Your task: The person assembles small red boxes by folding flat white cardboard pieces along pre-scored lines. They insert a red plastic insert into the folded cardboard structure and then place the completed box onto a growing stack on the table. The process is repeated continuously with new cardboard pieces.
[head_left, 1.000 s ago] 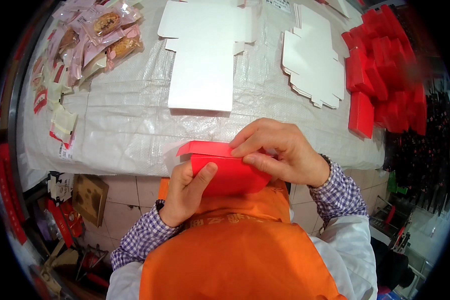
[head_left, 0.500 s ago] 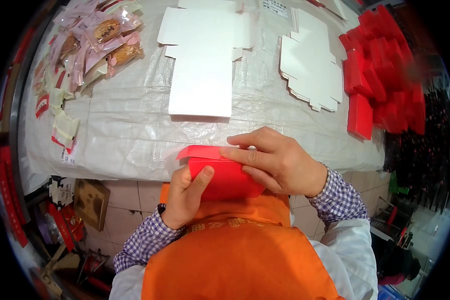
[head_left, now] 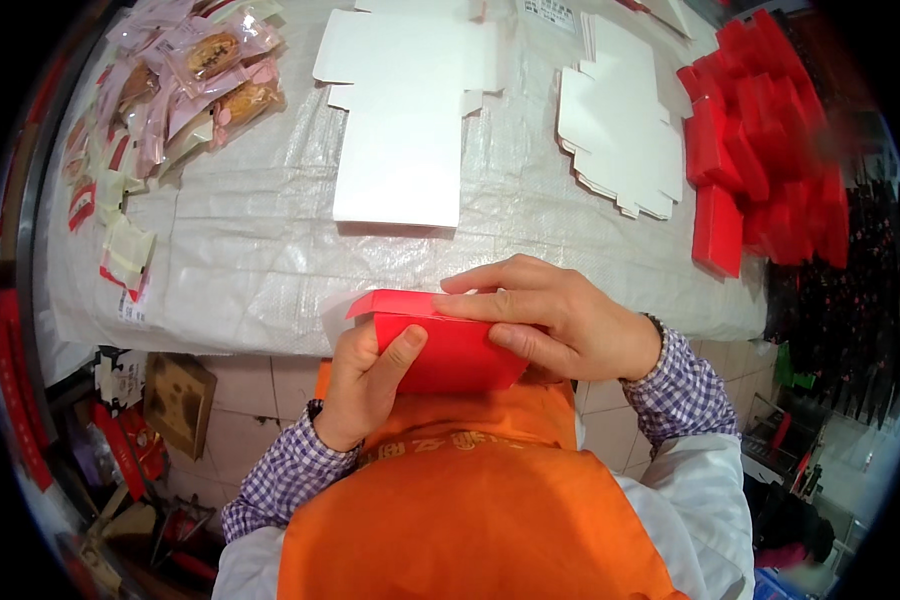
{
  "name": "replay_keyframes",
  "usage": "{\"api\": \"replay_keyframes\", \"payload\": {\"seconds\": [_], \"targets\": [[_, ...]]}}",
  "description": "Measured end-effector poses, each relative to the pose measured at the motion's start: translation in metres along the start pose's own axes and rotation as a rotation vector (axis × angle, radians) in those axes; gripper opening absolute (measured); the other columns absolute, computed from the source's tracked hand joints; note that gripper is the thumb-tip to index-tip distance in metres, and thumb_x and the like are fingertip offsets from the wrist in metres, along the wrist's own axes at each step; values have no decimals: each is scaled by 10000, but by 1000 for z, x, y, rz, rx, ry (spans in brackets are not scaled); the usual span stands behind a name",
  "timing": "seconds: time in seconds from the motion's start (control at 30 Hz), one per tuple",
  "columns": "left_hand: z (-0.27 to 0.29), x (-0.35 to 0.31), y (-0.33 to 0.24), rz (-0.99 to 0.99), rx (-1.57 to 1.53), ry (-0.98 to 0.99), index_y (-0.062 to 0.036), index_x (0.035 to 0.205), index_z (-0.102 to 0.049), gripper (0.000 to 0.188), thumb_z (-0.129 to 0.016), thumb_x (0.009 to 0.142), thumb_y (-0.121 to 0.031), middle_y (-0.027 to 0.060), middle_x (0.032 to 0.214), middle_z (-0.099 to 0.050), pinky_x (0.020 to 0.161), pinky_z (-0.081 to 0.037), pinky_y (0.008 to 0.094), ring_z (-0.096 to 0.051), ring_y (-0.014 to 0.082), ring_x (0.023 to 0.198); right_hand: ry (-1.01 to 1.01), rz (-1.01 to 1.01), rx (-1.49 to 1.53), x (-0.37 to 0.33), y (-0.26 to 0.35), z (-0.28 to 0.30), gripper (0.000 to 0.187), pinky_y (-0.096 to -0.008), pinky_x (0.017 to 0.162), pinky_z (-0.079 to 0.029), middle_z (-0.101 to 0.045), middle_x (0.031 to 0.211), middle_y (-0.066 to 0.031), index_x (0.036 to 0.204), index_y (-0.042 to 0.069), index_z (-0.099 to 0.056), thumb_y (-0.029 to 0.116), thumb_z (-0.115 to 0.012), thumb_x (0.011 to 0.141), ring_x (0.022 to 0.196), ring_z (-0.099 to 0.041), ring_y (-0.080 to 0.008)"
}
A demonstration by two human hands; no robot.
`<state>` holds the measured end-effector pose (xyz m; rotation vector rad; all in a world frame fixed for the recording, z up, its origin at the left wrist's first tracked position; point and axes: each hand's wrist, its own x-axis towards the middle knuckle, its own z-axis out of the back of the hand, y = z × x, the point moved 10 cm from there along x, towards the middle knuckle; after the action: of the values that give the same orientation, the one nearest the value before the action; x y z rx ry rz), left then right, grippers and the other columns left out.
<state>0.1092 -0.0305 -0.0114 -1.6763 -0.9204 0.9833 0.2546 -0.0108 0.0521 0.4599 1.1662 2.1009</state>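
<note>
A red cardboard box [head_left: 450, 355] is held in front of my orange apron, at the near edge of the table. My left hand [head_left: 362, 375] grips its left end, thumb on the red face and the other fingers hidden behind. Across the top lies my right hand [head_left: 560, 320], its fingers pressing on the upper edge and the thumb on the near face. At the top left a red flap [head_left: 363, 307] stands out, with a white inner flap [head_left: 338, 318] beside it. What the box holds inside cannot be seen.
Flat white box blanks [head_left: 402, 150] lie ahead of my hands, with another stack of blanks [head_left: 625, 120] to their right. Folded red boxes [head_left: 718, 225] are heaped at the far right. Wrapped pastries [head_left: 215, 60] and small sachets [head_left: 127, 252] sit at the left.
My right hand's thumb has come further onto the near face, and its fingers have shifted slightly left along the top edge. My left hand keeps its hold.
</note>
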Motion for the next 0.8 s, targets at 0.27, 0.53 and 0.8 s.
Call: {"api": "replay_keyframes", "payload": {"seconds": [0.27, 0.53, 0.8], "targets": [[-2, -1, 1, 9, 18, 13, 21, 1212, -658, 276, -518, 1102, -189, 3, 1012, -698, 783, -496, 240, -586, 56, 895, 63, -16, -26, 1, 6, -6, 503, -458, 1082, -456, -512, 1483, -218, 1536, 152, -491, 155, -536, 1035, 1263, -543, -404], [-6, 9, -6, 17, -4, 46, 31, 1217, -639, 256, -541, 1066, -151, 62, 1072, -714, 828, -522, 295, -636, 121, 937, 70, -49, -127, 3, 13, 0, 534, -434, 1052, -483, -541, 1457, -185, 1540, 156, -492, 116, -560, 1012, 1188, -580, -373], [6, 38, -90, -357, 529, -197, 26, 1207, -624, 257, -588, 1007, -131, 111, 1090, -692, 882, -519, 343, -651, 227, 971, -114, -119, 75, 26, -2, 43, 542, -348, 1044, -469, -622, 1352, -151, 1570, 104, -429, 116, -498, 1032, 1185, -613, -276]]}}
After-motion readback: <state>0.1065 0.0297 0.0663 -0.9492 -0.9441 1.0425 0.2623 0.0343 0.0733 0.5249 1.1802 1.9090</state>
